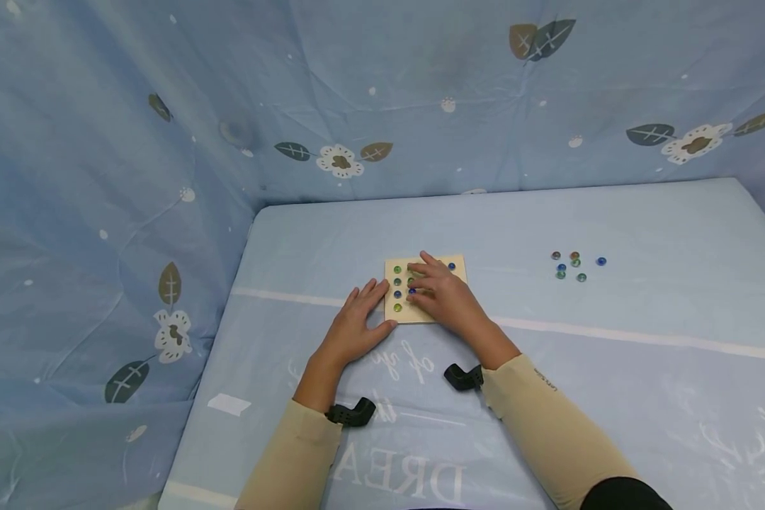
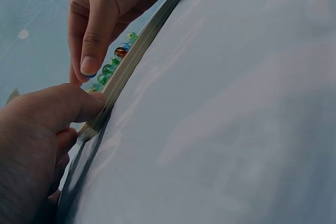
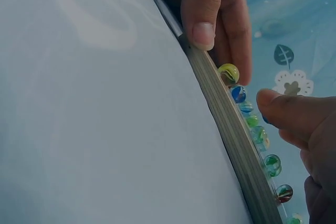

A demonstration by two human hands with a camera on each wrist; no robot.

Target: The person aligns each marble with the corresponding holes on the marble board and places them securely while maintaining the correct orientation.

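Note:
A pale square wooden board [image 1: 421,318] lies on the table with glass marbles standing in rows on it. My left hand [image 1: 355,327] rests at its near left corner, fingers along the left edge and thumb against the near edge. Over the middle of the board, my right hand [image 1: 446,297] pinches a blue marble [image 3: 265,119] between thumb and fingers; most of it is hidden. A yellow marble [image 3: 228,74] sits nearest the left thumb, and a blue marble [image 3: 238,94] stands behind it. My right hand covers part of the board.
Several loose marbles [image 1: 576,263] lie in a group to the right of the board. A light blue printed cloth [image 1: 382,227] covers the table. Patterned fabric [image 1: 414,71] hangs behind and to the left. A white patch [image 1: 229,404] is at the front left.

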